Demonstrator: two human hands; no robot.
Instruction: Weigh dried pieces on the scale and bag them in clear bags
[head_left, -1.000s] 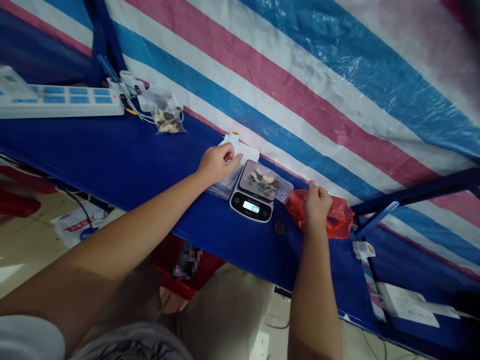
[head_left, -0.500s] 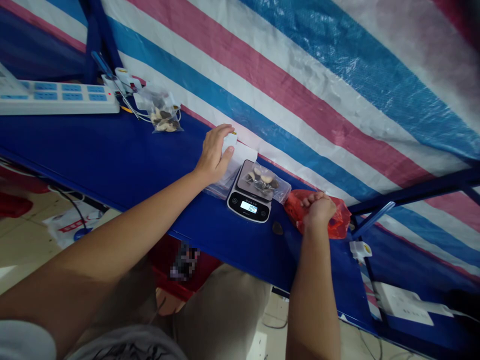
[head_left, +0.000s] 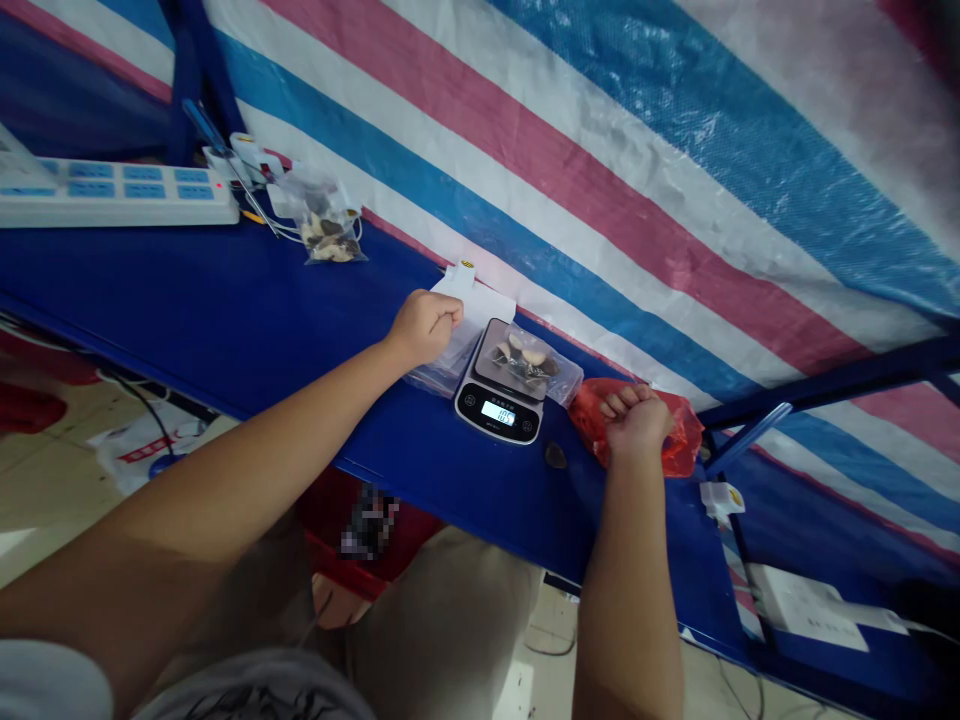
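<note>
A small digital scale (head_left: 499,412) stands on the blue table (head_left: 225,310), its display lit. On its pan lies a clear bag of pebbles (head_left: 529,362). My left hand (head_left: 424,325) is curled shut on a stack of clear plastic bags (head_left: 442,372) with white labels (head_left: 480,300), just left of the scale. My right hand (head_left: 636,420) is closed in a fist over a red plastic bag (head_left: 679,440) right of the scale. A single dark pebble (head_left: 556,456) lies on the table in front of the scale.
A second clear bag of pebbles (head_left: 328,232) lies at the back left beside a white power strip (head_left: 112,190) and a blue pen (head_left: 206,130). A striped tarp (head_left: 600,150) hangs behind the table. A white label (head_left: 720,497) and a white box (head_left: 806,610) sit at the right.
My left hand drew back from the white labels and curled shut on the stack of bags. My right hand turned from flat to a fist on the red bag.
</note>
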